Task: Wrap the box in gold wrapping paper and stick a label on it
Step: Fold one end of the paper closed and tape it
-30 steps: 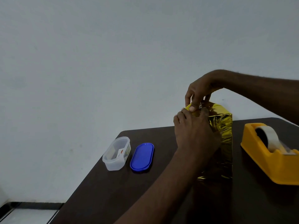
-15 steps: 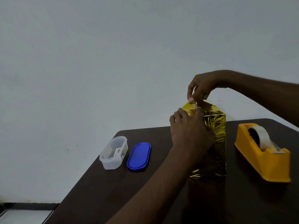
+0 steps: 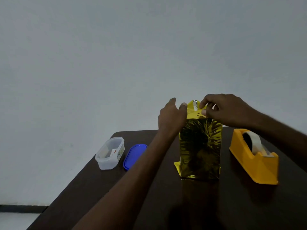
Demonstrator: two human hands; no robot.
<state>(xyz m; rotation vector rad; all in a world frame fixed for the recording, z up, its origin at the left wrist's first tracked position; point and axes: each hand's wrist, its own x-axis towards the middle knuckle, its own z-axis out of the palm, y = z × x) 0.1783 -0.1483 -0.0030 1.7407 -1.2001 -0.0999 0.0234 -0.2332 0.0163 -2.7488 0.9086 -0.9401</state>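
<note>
Clearly, from the head view, the wrapping is at its closing stage: the box (image 3: 200, 146) stands upright on the dark table (image 3: 166, 205), between the open plastic container (image 3: 110, 152) with its blue lid (image 3: 134, 156) on one side and the yellow tape dispenser (image 3: 254, 156) on the other, and its sides are already covered in gold wrapping paper (image 3: 196, 110), whose top flap stands up unsealed above the box. A small flap also sticks out flat at the bottom left corner. The step in hand looks like folding and taping that top end; the next move probably calls for pressing the flap flat against the top and fixing it, with the label to follow. The right hand (image 3: 227, 110) pinches the upper edge of the flap between thumb and forefinger, where a pale strip, possibly tape, shows. The left hand (image 3: 172, 117) sits against the left upper corner, thumb tip touching the paper's edge, its fingers fairly straight, steadying more than grasping.
</note>
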